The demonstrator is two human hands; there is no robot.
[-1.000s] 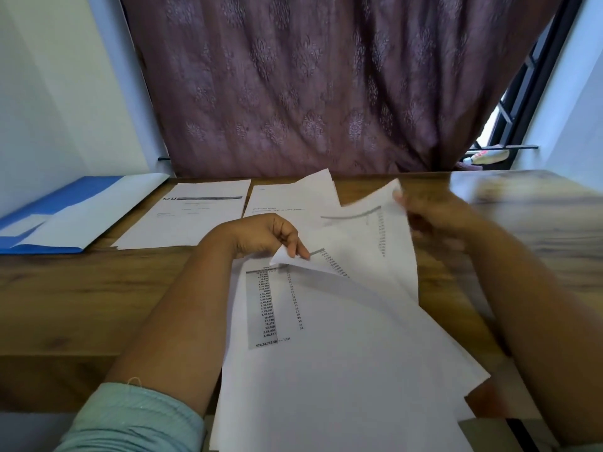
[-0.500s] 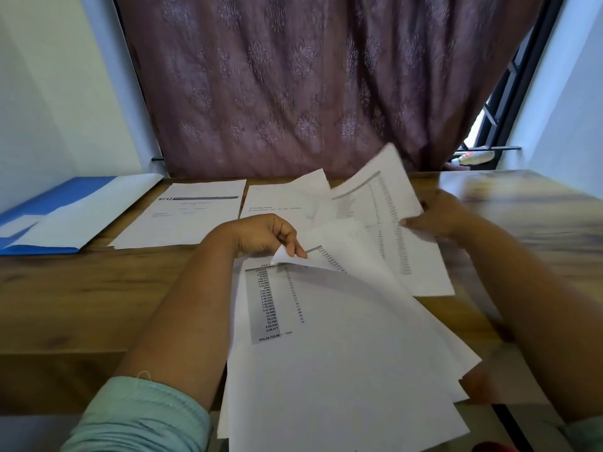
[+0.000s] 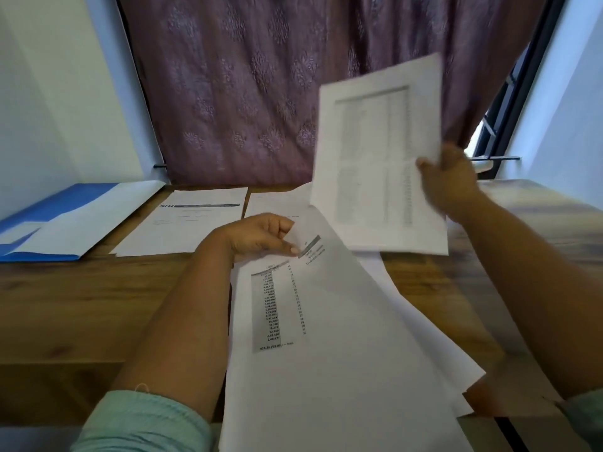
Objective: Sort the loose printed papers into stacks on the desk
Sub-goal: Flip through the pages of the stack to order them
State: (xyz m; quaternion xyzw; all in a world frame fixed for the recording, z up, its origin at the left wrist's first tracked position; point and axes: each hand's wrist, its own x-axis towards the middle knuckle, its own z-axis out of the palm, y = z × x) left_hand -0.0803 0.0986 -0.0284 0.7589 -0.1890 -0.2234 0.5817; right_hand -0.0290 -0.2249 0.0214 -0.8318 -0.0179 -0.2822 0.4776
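**White sheet lifted, the pile only half pinned**

White printed paper is all I have to work with. My right hand [image 3: 452,181] has its grip closed on the right edge of one lifted sheet [image 3: 378,164], a page of blurred columns held upright in the air, above and to the right of the loose pile [image 3: 326,353]. My left hand [image 3: 261,238] pinches the top corner of the uppermost page of that pile, which fans out across the counter [image 3: 81,305] toward me.

Beyond the pile, two sorted sheets lie flat: a letterhead page [image 3: 186,223] to the left and a plain page [image 3: 277,203] just beside it. Further left of the pile sits a blue folder [image 3: 49,216].

Risks, as I judge them: held by one edge, the lifted sheet could flop or slip as I swing it. My left hand pins just one corner, so the fanned pages could slide off the near edge. Reading the blurred table hastily, I could drop it on the wrong stack.
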